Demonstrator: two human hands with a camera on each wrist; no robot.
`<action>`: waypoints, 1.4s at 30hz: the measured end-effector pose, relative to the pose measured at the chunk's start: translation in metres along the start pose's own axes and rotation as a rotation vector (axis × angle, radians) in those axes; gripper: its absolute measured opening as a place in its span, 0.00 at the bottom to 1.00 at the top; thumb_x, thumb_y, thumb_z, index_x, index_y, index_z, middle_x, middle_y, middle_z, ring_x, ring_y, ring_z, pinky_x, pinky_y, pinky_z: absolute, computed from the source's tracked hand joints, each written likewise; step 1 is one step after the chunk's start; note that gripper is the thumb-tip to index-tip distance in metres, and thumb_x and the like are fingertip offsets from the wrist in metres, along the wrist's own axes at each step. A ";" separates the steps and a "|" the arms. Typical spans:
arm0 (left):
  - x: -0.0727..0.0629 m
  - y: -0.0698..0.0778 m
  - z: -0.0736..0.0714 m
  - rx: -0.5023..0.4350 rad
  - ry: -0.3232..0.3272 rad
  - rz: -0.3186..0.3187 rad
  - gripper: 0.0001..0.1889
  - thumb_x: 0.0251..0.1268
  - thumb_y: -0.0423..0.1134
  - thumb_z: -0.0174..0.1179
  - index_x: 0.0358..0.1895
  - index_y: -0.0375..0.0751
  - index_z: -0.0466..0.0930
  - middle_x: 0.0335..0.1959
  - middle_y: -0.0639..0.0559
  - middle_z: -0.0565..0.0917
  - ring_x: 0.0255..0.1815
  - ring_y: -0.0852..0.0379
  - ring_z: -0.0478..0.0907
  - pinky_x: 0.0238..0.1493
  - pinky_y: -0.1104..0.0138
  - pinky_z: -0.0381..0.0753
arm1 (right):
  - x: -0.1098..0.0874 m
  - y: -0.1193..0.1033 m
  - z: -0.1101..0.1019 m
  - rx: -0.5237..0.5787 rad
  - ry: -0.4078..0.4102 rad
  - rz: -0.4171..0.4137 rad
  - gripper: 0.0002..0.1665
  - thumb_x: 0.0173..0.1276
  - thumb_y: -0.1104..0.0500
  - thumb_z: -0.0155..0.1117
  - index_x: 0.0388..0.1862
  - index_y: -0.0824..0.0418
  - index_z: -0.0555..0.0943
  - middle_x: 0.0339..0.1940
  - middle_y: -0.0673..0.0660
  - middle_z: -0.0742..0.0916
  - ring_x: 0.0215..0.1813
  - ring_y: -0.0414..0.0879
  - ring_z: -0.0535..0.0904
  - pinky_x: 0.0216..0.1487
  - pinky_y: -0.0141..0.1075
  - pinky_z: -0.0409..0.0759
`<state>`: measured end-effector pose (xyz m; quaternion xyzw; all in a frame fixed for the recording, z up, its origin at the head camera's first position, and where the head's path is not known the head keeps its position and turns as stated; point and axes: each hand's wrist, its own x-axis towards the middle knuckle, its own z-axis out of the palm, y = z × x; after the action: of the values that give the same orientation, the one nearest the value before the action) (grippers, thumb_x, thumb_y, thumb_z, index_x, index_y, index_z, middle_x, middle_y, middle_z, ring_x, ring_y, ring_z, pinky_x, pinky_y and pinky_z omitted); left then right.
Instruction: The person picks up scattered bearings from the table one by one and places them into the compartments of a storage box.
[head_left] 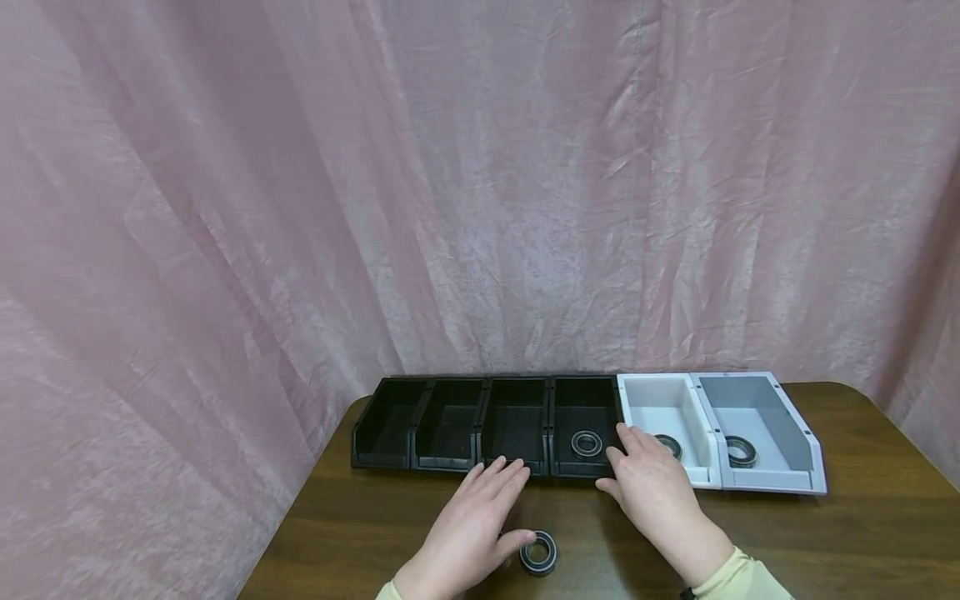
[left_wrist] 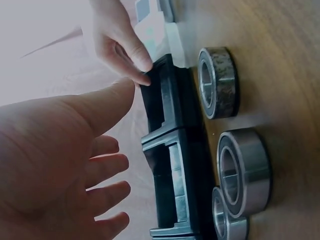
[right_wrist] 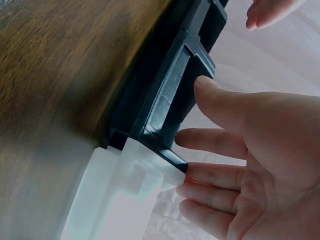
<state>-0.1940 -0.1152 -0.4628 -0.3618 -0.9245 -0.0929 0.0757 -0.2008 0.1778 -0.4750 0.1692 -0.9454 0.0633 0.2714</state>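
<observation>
The left hand (head_left: 474, 525), fingers extended and thumb splayed, is hovering near silver, ring-shaped steel bearings (left_wrist: 252, 170) lying flat, presumably for stability, before black, white and grey plastic bins (head_left: 442, 463) lining the back edge of the brown wooden table (head_left: 885, 475), while the right hand (head_left: 651, 479), fingers spread, is poising at their black-white junction.

You can read no text, label, brand, number or sign in any view, neither on the bearings (left_wrist: 255, 172) nor on the bins (head_left: 442, 463).

The right hand (head_left: 649, 477) partly hides a bearing (head_left: 675, 445).
</observation>
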 end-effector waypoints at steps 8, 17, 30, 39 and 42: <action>-0.001 0.002 0.007 0.009 -0.071 0.019 0.40 0.76 0.59 0.71 0.82 0.42 0.73 0.83 0.48 0.73 0.84 0.43 0.67 0.82 0.40 0.67 | 0.001 0.001 -0.001 0.011 -0.018 0.008 0.33 0.57 0.50 0.90 0.53 0.70 0.89 0.61 0.73 0.88 0.63 0.67 0.86 0.64 0.58 0.85; 0.000 0.005 0.014 -0.043 -0.226 0.007 0.40 0.73 0.61 0.72 0.82 0.47 0.74 0.83 0.52 0.73 0.85 0.47 0.67 0.83 0.40 0.64 | 0.000 0.000 -0.001 0.008 -0.027 0.012 0.33 0.57 0.50 0.90 0.53 0.70 0.89 0.62 0.73 0.87 0.63 0.68 0.86 0.64 0.58 0.85; -0.003 0.005 0.022 -0.002 -0.253 0.080 0.39 0.72 0.62 0.73 0.80 0.48 0.77 0.80 0.54 0.76 0.83 0.48 0.71 0.81 0.42 0.69 | -0.001 -0.001 -0.001 0.001 -0.057 0.024 0.30 0.57 0.49 0.90 0.50 0.68 0.90 0.63 0.74 0.87 0.65 0.68 0.85 0.65 0.58 0.85; -0.005 0.004 0.025 0.049 -0.211 0.153 0.38 0.71 0.63 0.73 0.77 0.46 0.80 0.77 0.52 0.80 0.80 0.48 0.74 0.78 0.44 0.74 | -0.001 -0.001 -0.001 0.005 -0.051 0.015 0.30 0.57 0.50 0.91 0.49 0.68 0.90 0.63 0.74 0.87 0.65 0.68 0.85 0.66 0.57 0.85; -0.004 0.004 0.026 0.043 -0.237 0.141 0.37 0.71 0.63 0.74 0.76 0.47 0.81 0.77 0.53 0.80 0.80 0.49 0.74 0.78 0.44 0.73 | -0.001 -0.001 -0.001 0.004 -0.055 0.017 0.30 0.57 0.50 0.91 0.49 0.68 0.90 0.63 0.74 0.86 0.64 0.68 0.85 0.66 0.57 0.84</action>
<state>-0.1902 -0.1097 -0.4885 -0.4327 -0.9010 -0.0242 -0.0200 -0.1993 0.1773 -0.4746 0.1632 -0.9537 0.0629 0.2446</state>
